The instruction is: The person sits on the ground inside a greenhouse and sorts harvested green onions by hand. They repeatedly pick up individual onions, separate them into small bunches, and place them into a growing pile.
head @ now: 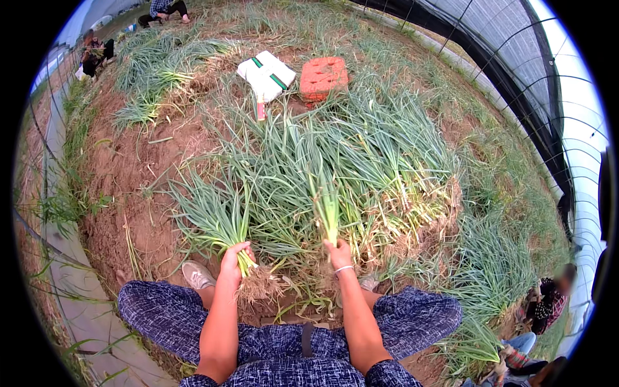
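Observation:
My left hand (237,261) is closed around the pale stems of a bunch of green onion-like plants (222,220). Its leaves fan out up and to the left, and a tangle of dry roots hangs below the fist. In my right hand (340,254) is a smaller bunch of the same plants (330,208), held upright with the leaves pointing away from me. A white band circles the right wrist. Just beyond both hands spreads a large pile of pulled plants (290,179), with the roots mostly toward the right and near side.
A white sack (267,75) with a green stripe and an orange-red plastic crate (324,77) lie beyond the pile. More plant heaps rest at the upper left (154,67) and right (498,261). Several people crouch around the edges. Mesh sheeting (537,72) bounds the right.

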Motion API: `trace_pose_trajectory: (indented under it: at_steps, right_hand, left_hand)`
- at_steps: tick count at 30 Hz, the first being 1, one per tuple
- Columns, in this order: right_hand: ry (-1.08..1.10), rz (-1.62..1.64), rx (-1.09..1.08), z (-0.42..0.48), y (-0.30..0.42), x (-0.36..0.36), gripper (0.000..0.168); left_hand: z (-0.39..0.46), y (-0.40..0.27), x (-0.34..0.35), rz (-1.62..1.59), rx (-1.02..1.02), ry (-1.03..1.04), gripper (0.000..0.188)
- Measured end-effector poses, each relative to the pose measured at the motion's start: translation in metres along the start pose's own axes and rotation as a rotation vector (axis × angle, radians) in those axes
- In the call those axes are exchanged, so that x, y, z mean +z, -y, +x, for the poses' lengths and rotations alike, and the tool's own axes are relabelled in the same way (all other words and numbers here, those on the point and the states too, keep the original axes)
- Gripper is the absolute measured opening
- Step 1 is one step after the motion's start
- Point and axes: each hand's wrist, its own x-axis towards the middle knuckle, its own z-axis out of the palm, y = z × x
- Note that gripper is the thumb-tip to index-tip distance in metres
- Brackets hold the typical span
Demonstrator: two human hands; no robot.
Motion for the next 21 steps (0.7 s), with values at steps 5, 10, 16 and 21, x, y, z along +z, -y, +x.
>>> trace_pose_trajectory:
  at_steps: [5,10,16,21]
  right_hand:
    - [-0.071,0.279,-0.071,-0.011,0.132,-0.036,0.023]
    - [0.164,0.207,0.003,-0.003,0.119,-0.024,0.014]
    - [0.059,0.358,0.188,0.004,0.042,0.0,0.022]
    - [0.387,0.239,-0.1,-0.037,0.125,0.008,0.02]
  left_hand:
    - [-0.004,-0.015,-0.022,-0.057,0.046,0.023,0.006]
    - [-0.001,-0.005,-0.013,-0.058,0.039,0.048,0.006]
    - [-0.01,-0.008,-0.029,-0.037,0.092,0.045,0.006]
    - [-0.022,-0.001,-0.011,-0.048,0.013,0.085,0.012]
